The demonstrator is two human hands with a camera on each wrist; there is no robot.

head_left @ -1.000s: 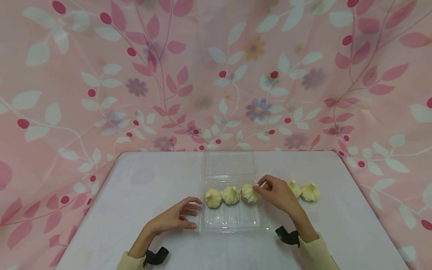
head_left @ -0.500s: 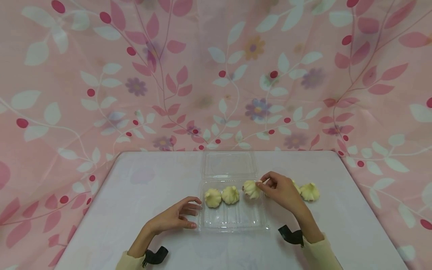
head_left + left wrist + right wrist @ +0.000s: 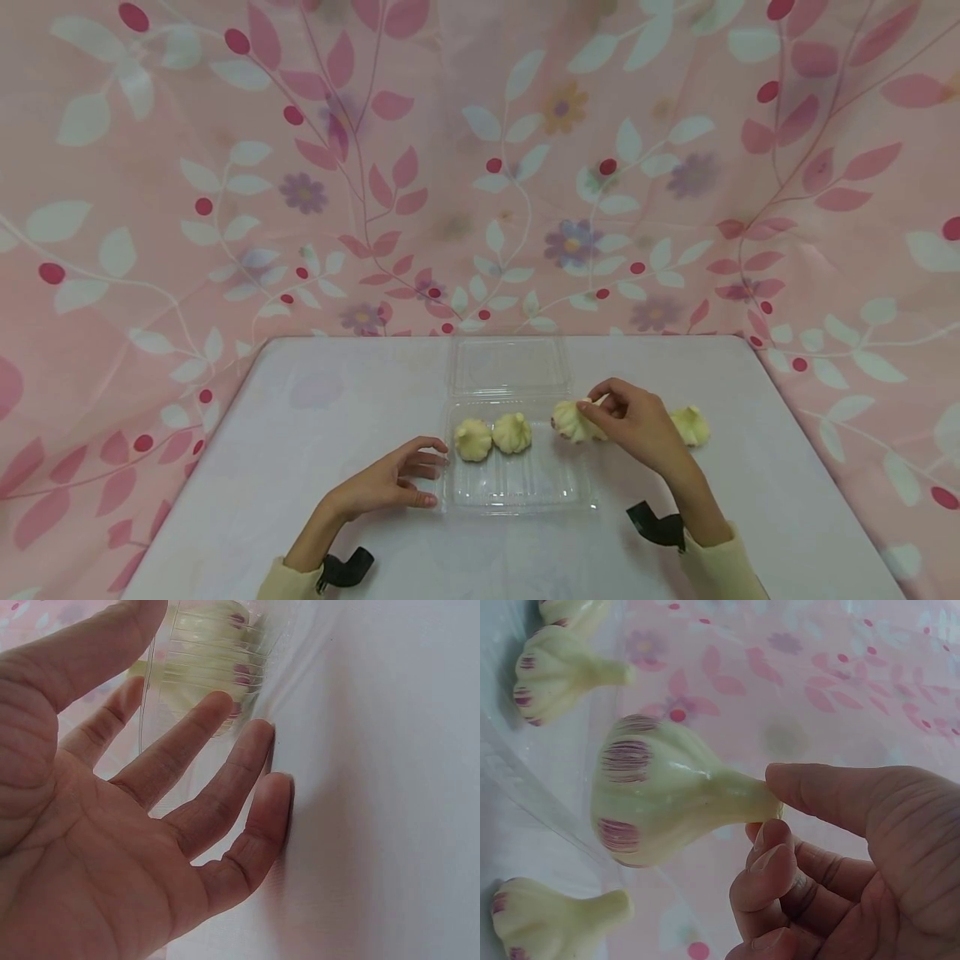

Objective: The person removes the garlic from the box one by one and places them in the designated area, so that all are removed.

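While our right hand [image 3: 636, 427] pinches a garlic bulb [image 3: 572, 422] by its stem, our left hand [image 3: 386, 479] rests with its fingers spread beside a clear plastic box [image 3: 517, 487]. We have the thumb on one side of the stem and the fingertips on the other, and the bulb tilts so that its purple-streaked bottom points left. It is at the right rear part of the box; whether it touches the rim we cannot tell.

Inside the box, toward the back, we see two more bulbs side by side: an outer bulb [image 3: 473, 441] near the left wall and an inner bulb [image 3: 513, 434] just beside it. Both have their stems up. Another, the loose bulb [image 3: 691, 427], sits on the counter [image 3: 360, 392] to the right of the box, partly covered by our right hand in the head view.

Our left hand holds nothing; its palm faces the left side of the box, fingertips near the wall, though we cannot make out whether they touch it. From the left wrist we look through the ribbed plastic at pale, blurred garlic. We see the lid [image 3: 510, 367] folded back flat behind the box. Past the counter hangs a pink curtain [image 3: 450, 167] printed with leaves, flowers and red berries.
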